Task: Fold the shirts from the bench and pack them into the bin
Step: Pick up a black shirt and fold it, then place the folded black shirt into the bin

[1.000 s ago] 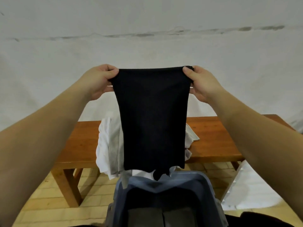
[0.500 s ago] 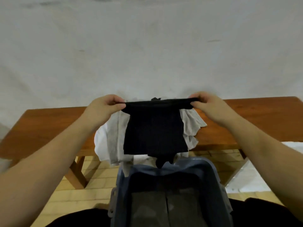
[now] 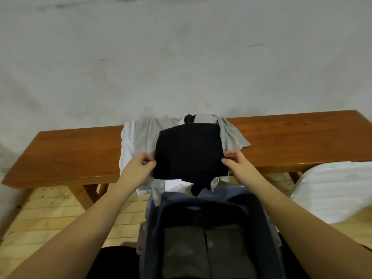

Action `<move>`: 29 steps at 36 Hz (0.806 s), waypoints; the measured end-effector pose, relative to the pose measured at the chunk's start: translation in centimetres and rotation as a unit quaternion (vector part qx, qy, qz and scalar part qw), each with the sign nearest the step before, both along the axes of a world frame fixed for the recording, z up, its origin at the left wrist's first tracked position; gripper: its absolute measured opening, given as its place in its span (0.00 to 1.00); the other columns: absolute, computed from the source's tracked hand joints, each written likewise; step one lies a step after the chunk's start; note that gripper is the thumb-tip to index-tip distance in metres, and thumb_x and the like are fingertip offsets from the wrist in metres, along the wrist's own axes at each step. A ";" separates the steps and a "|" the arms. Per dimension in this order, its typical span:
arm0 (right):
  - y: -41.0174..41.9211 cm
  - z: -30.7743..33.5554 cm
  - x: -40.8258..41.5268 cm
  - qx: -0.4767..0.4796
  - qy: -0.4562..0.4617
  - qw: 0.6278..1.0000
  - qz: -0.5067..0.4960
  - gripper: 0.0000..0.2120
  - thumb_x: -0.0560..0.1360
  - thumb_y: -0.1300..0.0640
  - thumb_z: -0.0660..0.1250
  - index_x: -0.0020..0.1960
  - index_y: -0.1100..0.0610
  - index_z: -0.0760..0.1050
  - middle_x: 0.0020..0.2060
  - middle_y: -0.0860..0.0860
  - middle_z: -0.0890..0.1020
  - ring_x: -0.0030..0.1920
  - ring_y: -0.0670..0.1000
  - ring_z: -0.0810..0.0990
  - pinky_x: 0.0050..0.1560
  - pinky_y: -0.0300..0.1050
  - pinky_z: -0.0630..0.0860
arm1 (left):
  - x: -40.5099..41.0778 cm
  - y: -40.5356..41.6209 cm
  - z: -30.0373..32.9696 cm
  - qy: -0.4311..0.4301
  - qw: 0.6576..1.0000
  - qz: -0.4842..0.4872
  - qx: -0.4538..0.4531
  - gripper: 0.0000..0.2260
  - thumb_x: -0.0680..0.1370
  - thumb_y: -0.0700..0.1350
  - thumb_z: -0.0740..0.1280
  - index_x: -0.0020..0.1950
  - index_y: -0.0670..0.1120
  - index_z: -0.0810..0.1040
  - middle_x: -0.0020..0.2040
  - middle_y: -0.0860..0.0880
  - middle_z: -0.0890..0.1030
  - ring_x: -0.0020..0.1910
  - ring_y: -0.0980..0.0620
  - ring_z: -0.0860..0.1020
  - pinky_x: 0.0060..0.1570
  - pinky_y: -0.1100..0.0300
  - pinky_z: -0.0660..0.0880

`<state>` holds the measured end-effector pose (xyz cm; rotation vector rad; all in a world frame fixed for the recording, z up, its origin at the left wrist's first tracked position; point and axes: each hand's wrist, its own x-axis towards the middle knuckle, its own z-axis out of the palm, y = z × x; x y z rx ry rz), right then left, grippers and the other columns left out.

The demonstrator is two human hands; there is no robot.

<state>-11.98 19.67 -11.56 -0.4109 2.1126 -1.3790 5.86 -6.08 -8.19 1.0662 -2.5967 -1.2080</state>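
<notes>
A black shirt [image 3: 189,152], folded to a rough square, lies on top of a heap of grey and white shirts [image 3: 138,137] on the wooden bench [image 3: 76,150]. My left hand [image 3: 141,168] pinches the black shirt's near left edge. At its near right edge my right hand [image 3: 235,164] pinches it too. A blue-grey bin [image 3: 253,208] stands below, just in front of me, with two folded dark grey shirts [image 3: 205,250] side by side on its bottom. White and grey cloth hangs from the bench edge over the bin's far rim.
A white wall rises right behind the bench. A white plastic-wrapped bundle [image 3: 332,188] sits at the right, beside the bin. Pale brick floor [image 3: 50,214] shows under the bench on the left, between its slanted legs.
The black shirt hung upright from both hands a second ago; it has come down and now lies folded flat on the heap. Both hands dropped to its near edge.
</notes>
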 end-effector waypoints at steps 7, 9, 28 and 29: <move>-2.0 0.9 -0.5 0.023 -0.155 0.986 -0.053 0.24 0.75 0.47 0.71 0.65 0.57 0.72 0.57 0.52 0.81 0.54 0.52 0.81 0.53 0.48 0.79 | -2.4 1.3 1.0 -0.016 0.988 0.098 0.118 0.18 0.77 0.55 0.69 0.59 0.45 0.73 0.50 0.48 0.79 0.46 0.51 0.78 0.47 0.57 0.78; -2.0 1.0 -0.7 0.028 -0.193 0.979 -0.051 0.23 0.73 0.49 0.74 0.63 0.59 0.75 0.56 0.53 0.82 0.57 0.56 0.81 0.64 0.53 0.75 | -2.7 1.7 1.6 -0.008 0.974 0.121 0.189 0.19 0.77 0.52 0.71 0.60 0.42 0.74 0.50 0.47 0.79 0.47 0.49 0.78 0.49 0.56 0.76; 2.7 4.7 1.2 -0.108 -0.329 0.932 -0.105 0.17 0.74 0.57 0.72 0.62 0.59 0.75 0.58 0.58 0.81 0.57 0.58 0.81 0.55 0.52 0.80 | -0.8 5.9 8.8 0.154 0.897 0.114 0.399 0.07 0.80 0.41 0.66 0.55 0.39 0.77 0.52 0.43 0.83 0.50 0.47 0.82 0.40 0.56 0.80; 3.5 4.7 1.4 -0.113 -0.339 0.928 -0.107 0.18 0.74 0.57 0.73 0.62 0.59 0.75 0.58 0.58 0.81 0.56 0.58 0.81 0.53 0.52 0.81 | -0.5 6.3 9.0 0.156 0.893 0.112 0.408 0.07 0.80 0.40 0.66 0.56 0.38 0.77 0.51 0.42 0.82 0.49 0.47 0.82 0.39 0.57 0.81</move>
